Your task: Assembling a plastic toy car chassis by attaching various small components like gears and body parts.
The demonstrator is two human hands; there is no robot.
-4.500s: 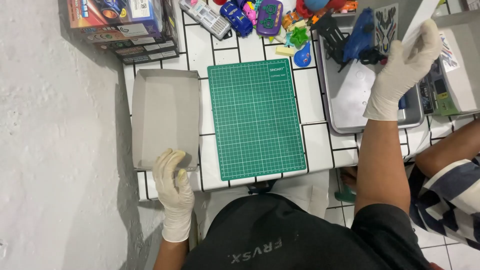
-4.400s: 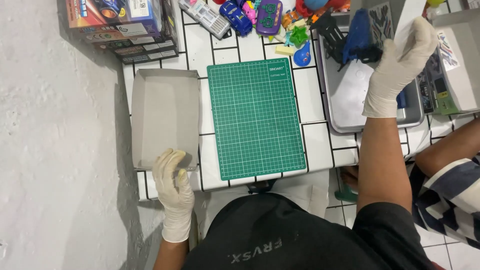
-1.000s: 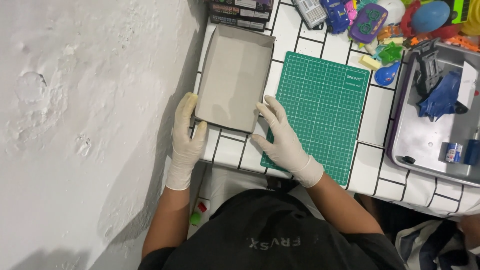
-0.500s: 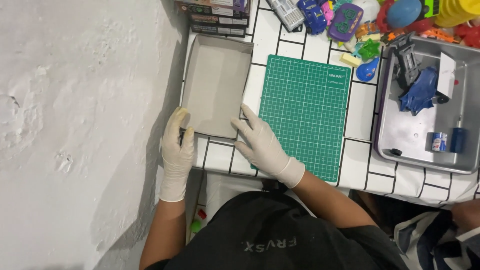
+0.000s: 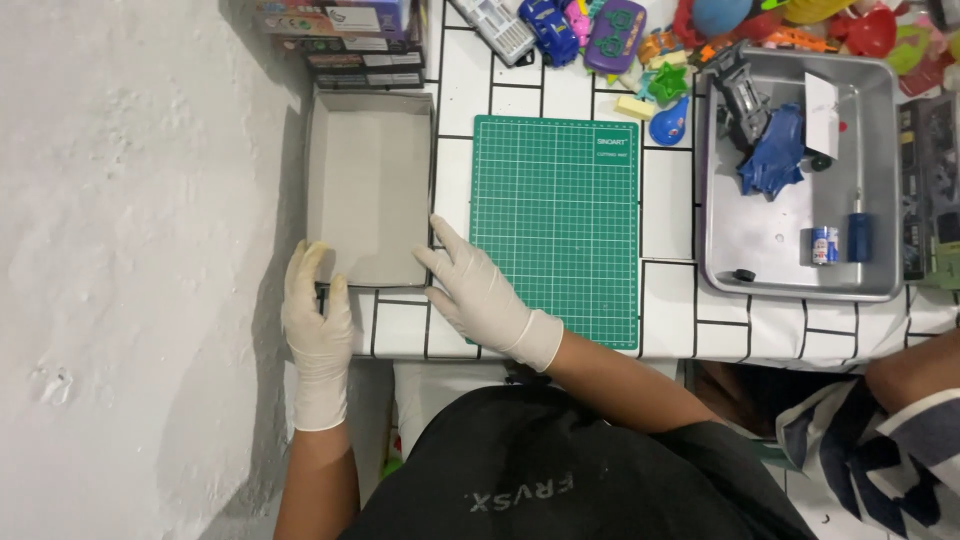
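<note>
A shallow grey cardboard box (image 5: 368,190) lies open and empty at the left end of the white tiled table (image 5: 668,210). My left hand (image 5: 316,325), in a white glove, touches the box's near left corner with its fingers apart. My right hand (image 5: 478,293), also gloved, rests flat by the box's near right corner, overlapping the edge of the green cutting mat (image 5: 557,225). Neither hand holds anything.
A metal tray (image 5: 880,180) on the right holds a blue cloth-like item (image 5: 772,160), a dark toy part, a paper slip and small tools. Colourful toys (image 5: 600,30) line the far edge. Stacked boxes (image 5: 350,40) stand behind the grey box. Another person's striped sleeve (image 5: 880,440) shows lower right.
My right hand left the metal tray and came down to the box's near right corner. My left hand stayed at the box's near left corner.
</note>
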